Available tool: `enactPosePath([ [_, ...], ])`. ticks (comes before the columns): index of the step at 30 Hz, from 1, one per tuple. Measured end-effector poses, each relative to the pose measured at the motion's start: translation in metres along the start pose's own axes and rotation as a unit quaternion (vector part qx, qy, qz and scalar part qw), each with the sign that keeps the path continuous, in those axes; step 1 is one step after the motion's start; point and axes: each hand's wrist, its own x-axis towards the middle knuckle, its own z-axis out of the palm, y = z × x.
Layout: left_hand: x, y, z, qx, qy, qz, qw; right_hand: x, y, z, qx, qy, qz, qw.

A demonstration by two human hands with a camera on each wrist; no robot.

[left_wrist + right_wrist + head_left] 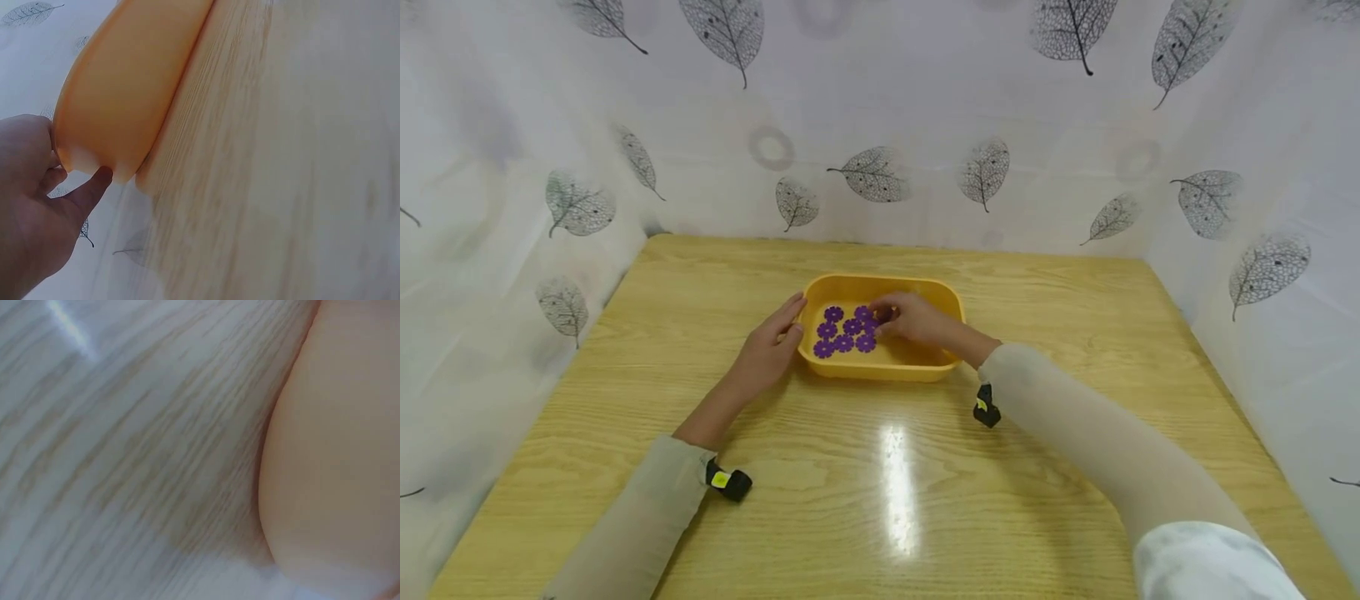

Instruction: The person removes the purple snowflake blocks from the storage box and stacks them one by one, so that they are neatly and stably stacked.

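A yellow plastic basin (880,372) stands on the table, with several purple flower-shaped discs (844,342) lying flat in its left half. My left hand (767,354) holds the basin's left end, the thumb pressed against the outer wall and the fingers at the rim. The left wrist view shows this hand (37,206) at the end of the orange-looking basin (137,81). Inside the basin, my right hand (913,319) reaches down with bent fingers, its tips at the rightmost discs. Whether it pinches one is hidden. Only the basin's outer wall (337,450) shows in the right wrist view, without the hand.
The basin is on a wood-grain table (820,492) with a bright light reflection in front of it. White curtains (917,100) printed with leaves close off the back and both sides. Each sleeve carries a small black wrist camera, the left one (727,481) near the table surface.
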Motion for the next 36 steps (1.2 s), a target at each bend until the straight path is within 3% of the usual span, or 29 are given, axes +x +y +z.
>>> enactPosePath([
  [11, 0.0009, -0.0021, -0.0005, 0.004, -0.001, -0.005, 1.0, 0.0033, -0.0011, 0.0033, -0.011, -0.012, 0.002, 0.9999],
  [20, -0.0003, -0.0011, 0.0001, -0.003, -0.004, -0.002, 1.0, 0.0034, -0.0013, 0.0064, -0.055, -0.009, -0.002, 0.9984],
  [36, 0.0, -0.0021, 0.0007, -0.007, -0.003, 0.0, 1.0, 0.0012, -0.0039, 0.0064, -0.053, -0.024, 0.003, 0.9983],
])
